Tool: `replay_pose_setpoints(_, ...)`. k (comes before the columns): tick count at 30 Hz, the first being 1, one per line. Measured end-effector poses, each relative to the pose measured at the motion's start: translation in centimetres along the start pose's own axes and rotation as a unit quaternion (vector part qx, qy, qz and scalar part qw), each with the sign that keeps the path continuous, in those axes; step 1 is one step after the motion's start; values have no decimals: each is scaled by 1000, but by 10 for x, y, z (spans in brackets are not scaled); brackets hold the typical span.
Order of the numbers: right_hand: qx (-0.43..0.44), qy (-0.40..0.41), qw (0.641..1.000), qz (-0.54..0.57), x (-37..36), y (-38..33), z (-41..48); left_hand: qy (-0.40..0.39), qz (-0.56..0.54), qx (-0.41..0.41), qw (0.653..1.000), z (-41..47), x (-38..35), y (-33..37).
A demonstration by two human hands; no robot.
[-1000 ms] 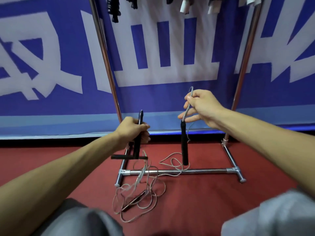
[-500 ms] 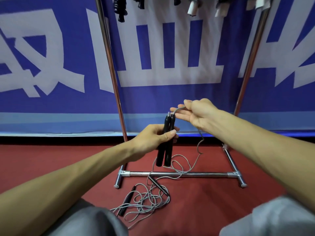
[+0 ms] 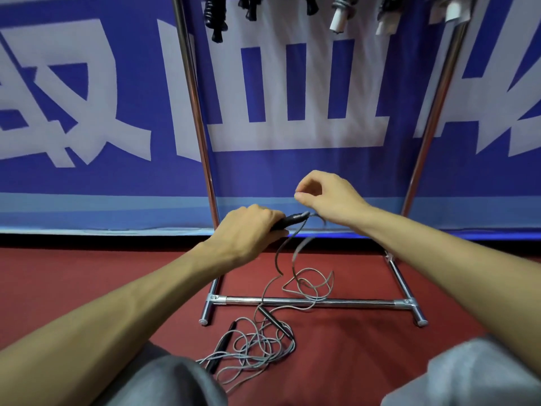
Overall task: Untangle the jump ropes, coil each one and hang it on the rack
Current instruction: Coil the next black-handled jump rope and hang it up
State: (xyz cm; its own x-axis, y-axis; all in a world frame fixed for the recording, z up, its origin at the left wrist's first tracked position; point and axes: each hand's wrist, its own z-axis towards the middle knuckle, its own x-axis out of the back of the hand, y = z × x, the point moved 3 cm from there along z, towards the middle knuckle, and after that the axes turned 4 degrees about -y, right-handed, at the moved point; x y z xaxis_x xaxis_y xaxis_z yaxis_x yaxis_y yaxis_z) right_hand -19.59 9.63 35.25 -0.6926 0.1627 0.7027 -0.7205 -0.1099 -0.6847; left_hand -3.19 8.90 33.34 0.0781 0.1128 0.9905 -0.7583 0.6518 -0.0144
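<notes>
My left hand (image 3: 248, 232) grips two black jump-rope handles (image 3: 291, 220) held together, their tips pointing right. My right hand (image 3: 328, 197) is just above and right of the tips, thumb and forefinger pinched; what they pinch is too thin to make out. Two grey cords (image 3: 281, 259) drop from the handle tips to loose loops (image 3: 310, 285) lying over the rack's bottom bar (image 3: 351, 302). A second tangled rope (image 3: 257, 347) with two black handles lies on the red floor in front of the rack (image 3: 193, 98).
Several coiled ropes (image 3: 216, 22) with black and white handles hang from the top of the chrome rack. A blue and white banner (image 3: 87, 112) stands right behind it. My grey-clad knees (image 3: 164, 382) fill the bottom corners.
My left hand has tilted the paired handles from upright to nearly level and dropped lower. My right hand has let the cord slide and now pinches above the handle tips.
</notes>
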Motion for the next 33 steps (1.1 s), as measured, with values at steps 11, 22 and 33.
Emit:
replay_pose_setpoints(11, -38, -209, 974, 75, -13, -7, -17, -23, 128, 25, 991, -19, 7, -7)
replay_pose_setpoints(22, 10, -79, 976, 205, 2, -18, -16, -7, -272, 54, 961, -16, 9, 7)
replay_pose_setpoints(33, -71, 88, 932, 345, 22, -4, -11, 46, -418, 95, 902, -18, 9, -4)
